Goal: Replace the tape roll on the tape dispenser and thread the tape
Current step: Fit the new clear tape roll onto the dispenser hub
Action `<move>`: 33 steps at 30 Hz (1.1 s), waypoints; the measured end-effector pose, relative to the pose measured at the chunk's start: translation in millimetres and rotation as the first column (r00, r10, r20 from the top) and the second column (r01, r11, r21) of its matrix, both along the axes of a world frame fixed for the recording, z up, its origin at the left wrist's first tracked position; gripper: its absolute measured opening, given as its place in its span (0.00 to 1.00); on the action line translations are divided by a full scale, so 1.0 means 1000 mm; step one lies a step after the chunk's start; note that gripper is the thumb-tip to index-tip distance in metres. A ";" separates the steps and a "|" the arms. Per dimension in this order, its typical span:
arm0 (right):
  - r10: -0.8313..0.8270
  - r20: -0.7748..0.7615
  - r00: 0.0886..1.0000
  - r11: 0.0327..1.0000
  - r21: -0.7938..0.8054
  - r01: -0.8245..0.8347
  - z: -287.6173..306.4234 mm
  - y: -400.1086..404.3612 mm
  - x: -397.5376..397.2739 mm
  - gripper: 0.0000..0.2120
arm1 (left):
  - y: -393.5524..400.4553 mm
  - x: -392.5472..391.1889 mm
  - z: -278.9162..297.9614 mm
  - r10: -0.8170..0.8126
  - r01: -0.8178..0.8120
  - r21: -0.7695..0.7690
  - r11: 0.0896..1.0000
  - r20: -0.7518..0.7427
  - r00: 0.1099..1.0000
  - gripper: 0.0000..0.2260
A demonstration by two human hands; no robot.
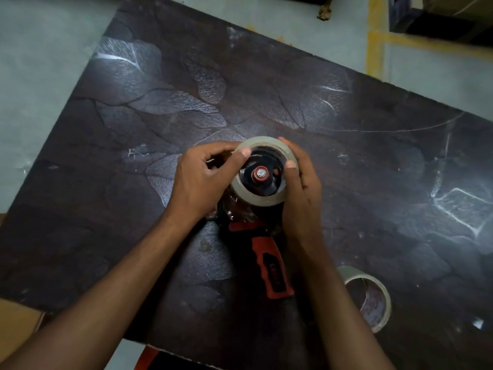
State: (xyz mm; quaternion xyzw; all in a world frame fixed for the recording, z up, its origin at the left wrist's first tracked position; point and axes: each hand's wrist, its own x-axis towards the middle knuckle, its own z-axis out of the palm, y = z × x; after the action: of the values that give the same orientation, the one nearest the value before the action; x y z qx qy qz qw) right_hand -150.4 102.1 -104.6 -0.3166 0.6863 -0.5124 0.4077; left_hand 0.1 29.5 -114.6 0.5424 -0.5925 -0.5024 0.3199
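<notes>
In the middle of the frame, a clear tape roll (262, 172) sits on the red hub (260, 175) of the tape dispenser (269, 263), which lies on the dark table (346, 124). The left hand (205, 180) and right hand (300, 182) curl around the roll's rim, fingers half closed on it. The roll looks light, stiff and smooth, so holding its edges seems best. The hands hide the dispenser's front, and the loose tape end is not clear. Another tape roll (373, 297) lies at lower right.

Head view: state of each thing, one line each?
Tape roll: seated on the dispenser hub, gripped by both hands.
Tape dispenser: lying on the table, handle free.
Second roll: near-empty core, on its side, untouched.
Left hand: closed on the roll's rim.
Right hand: closed on the roll's rim.
</notes>
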 end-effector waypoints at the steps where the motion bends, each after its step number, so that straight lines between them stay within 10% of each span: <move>1: 0.002 0.002 1.000 1.000 -0.019 -0.002 -0.004 0.001 0.000 0.17 | 0.000 0.001 -0.001 -0.003 0.003 -0.004 1.000 0.008 1.000 0.10; 18: -0.010 -0.089 0.996 1.000 -0.017 0.008 -0.023 -0.002 0.006 0.18 | 0.000 0.000 0.000 -0.005 0.012 -0.031 0.999 0.209 0.978 0.15; 33: 0.063 -0.137 0.989 0.983 -0.160 -0.085 -0.023 0.024 0.008 0.28 | 0.079 0.020 0.005 0.262 -0.238 -0.203 0.950 0.100 0.960 0.22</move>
State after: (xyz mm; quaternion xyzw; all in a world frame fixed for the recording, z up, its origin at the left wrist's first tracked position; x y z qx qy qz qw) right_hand -142.4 126.5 -127.6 -0.4077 0.6546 -0.5300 0.3527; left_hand 19.7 108.0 -109.6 0.6108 -0.5831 -0.3640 0.3930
